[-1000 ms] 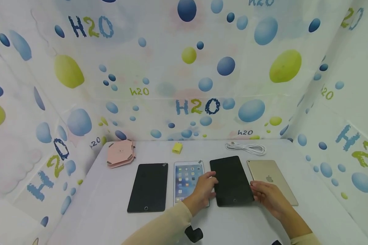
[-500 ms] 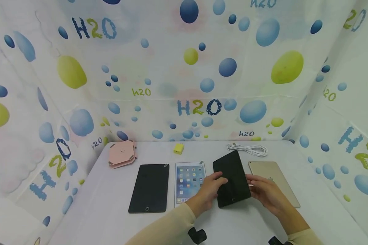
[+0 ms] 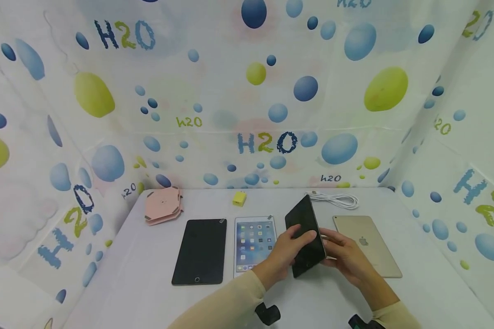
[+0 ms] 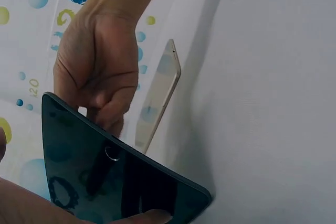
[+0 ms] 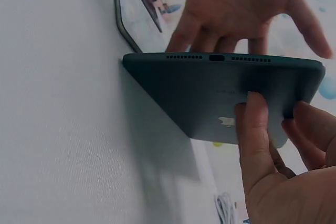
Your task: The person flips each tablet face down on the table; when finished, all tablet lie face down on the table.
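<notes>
A black tablet (image 3: 302, 233) stands steeply tilted on the table, right side raised, screen turned left. My left hand (image 3: 286, 251) holds it from the screen side, a digit lying across the dark glass; some of its fingertips are hidden. My right hand (image 3: 347, 256) holds it from behind. In the right wrist view, the right fingers (image 5: 254, 114) touch the grey back, which bears an apple logo. Left of the held tablet lies a white tablet (image 3: 247, 244) with its screen lit, partly covered by my left hand. A gold tablet (image 3: 366, 242) lies back-up at the right.
Another black tablet (image 3: 199, 251) lies flat at the left. Behind the tablets are a pink folded case (image 3: 162, 204), a yellow charger plug (image 3: 239, 198) and a coiled white cable (image 3: 337, 200). A patterned curtain (image 3: 214, 91) encloses the white table.
The black tablet has gone from nearly flat to steeply tilted, its right side lifted. My right hand has moved left behind it; my left hand has shifted right over its screen.
</notes>
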The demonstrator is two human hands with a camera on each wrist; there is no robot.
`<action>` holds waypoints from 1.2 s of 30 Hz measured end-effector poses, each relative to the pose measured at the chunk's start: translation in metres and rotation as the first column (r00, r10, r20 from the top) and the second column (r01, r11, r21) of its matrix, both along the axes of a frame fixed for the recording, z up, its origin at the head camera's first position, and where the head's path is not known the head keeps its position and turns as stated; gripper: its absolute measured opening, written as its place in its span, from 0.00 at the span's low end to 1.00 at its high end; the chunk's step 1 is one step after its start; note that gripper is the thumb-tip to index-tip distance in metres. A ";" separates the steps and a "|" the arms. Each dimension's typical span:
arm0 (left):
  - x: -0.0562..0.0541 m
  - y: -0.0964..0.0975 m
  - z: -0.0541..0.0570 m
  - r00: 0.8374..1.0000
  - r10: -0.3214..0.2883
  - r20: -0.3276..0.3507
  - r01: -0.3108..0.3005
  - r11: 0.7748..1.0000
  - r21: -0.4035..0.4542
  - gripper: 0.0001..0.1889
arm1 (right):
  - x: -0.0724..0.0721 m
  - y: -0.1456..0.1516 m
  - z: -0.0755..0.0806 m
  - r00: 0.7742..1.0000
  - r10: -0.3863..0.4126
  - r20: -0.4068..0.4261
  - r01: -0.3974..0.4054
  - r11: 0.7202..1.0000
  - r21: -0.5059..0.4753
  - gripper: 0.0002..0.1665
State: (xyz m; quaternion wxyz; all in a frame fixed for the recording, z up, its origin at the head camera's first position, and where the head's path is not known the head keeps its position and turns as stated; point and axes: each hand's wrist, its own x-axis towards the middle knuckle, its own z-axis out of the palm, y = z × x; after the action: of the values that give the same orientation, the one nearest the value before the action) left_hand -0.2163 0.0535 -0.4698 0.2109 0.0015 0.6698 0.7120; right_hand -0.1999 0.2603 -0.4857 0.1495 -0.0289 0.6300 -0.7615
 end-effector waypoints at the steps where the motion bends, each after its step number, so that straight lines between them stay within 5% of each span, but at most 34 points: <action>1: 0.000 0.000 0.001 1.000 -0.005 -0.003 0.005 1.000 -0.002 0.45 | 0.000 -0.001 -0.001 1.000 -0.001 0.001 0.001 1.000 0.016 0.18; 7: 0.003 0.002 0.005 1.000 -0.027 -0.007 0.027 1.000 0.014 0.46 | 0.001 -0.009 -0.005 1.000 0.020 0.016 -0.021 0.998 0.059 0.16; 15: 0.006 0.002 0.002 0.998 -0.065 0.004 0.064 0.994 0.085 0.45 | 0.002 -0.011 -0.005 0.999 0.041 -0.010 -0.040 0.993 0.111 0.34; 25: 0.006 -0.003 0.001 0.997 -0.078 -0.021 0.080 0.986 0.149 0.45 | -0.001 -0.018 -0.001 0.996 0.079 -0.049 -0.072 0.987 0.142 0.33; 36: 0.004 -0.003 -0.011 0.999 -0.040 -0.010 0.041 0.925 0.378 0.46 | -0.002 -0.019 -0.004 0.994 0.066 -0.088 -0.046 0.975 0.219 0.33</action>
State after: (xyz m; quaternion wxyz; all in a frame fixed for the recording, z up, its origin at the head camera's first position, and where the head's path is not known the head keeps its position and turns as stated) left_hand -0.2127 0.0506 -0.4808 0.2208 0.0567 0.5203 0.8230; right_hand -0.2015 0.2413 -0.4899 0.1432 -0.0661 0.7144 -0.6817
